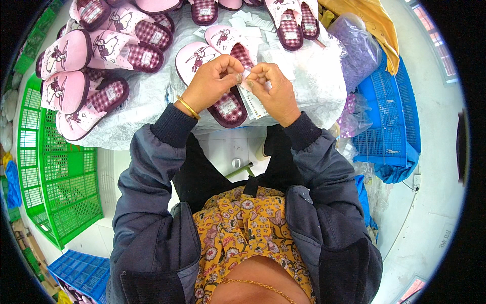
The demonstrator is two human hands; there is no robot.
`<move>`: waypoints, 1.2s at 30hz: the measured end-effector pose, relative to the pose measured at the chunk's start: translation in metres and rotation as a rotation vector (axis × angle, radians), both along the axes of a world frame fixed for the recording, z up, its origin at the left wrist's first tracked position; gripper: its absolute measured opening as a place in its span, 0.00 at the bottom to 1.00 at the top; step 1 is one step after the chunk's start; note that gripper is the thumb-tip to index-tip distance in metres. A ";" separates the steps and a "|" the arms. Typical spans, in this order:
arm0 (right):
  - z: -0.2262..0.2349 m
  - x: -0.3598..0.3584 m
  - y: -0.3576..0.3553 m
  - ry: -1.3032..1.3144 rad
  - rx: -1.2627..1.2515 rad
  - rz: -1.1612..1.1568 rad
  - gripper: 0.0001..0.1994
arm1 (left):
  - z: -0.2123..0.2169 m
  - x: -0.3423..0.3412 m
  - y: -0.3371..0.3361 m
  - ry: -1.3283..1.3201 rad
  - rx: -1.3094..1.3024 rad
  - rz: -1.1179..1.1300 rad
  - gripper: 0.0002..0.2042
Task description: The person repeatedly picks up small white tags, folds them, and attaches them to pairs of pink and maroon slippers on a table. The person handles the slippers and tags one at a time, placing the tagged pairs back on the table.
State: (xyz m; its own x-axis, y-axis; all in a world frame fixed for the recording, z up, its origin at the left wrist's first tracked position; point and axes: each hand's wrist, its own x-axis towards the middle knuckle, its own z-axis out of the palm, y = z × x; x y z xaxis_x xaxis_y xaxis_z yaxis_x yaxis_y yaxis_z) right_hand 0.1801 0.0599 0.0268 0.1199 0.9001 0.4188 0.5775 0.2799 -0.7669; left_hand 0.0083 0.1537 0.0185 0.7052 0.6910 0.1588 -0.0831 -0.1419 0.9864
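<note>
Over the plastic-covered table, my left hand [213,80] and my right hand [276,92] meet with thumbs and forefingers pinched together. Between the fingertips is a small white piece [246,74], perhaps a label or a fold of paper. Below the right fingers hangs a white printed paper tag [254,105]; how it connects to the pinched piece is hidden. Under the hands lies a pair of pink slippers [192,57] with dark checked insoles. One insole [229,108] points toward me, and my left hand partly covers the pair.
More pink slippers [63,53] are heaped at the table's left. Loose white tags [248,23] lie scattered behind the pair, beside another pair [289,28]. Green crates [68,177] stand at left, a blue crate [387,121] and a purple plastic bag [354,48] at right.
</note>
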 end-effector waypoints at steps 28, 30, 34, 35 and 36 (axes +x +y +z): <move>-0.007 -0.003 0.003 0.057 -0.001 0.004 0.10 | -0.006 0.002 0.000 0.023 0.028 0.017 0.06; -0.006 -0.004 0.004 0.023 -0.009 0.006 0.10 | -0.006 0.001 0.001 0.039 0.022 0.006 0.06; -0.014 -0.006 0.005 0.090 -0.041 0.039 0.11 | -0.007 0.000 0.001 0.031 0.018 -0.008 0.06; -0.015 -0.006 0.005 0.084 -0.047 0.034 0.12 | -0.007 0.000 0.001 0.022 0.022 0.000 0.05; -0.015 -0.006 0.006 0.079 -0.050 0.031 0.12 | -0.005 -0.001 0.001 0.056 -0.011 -0.014 0.05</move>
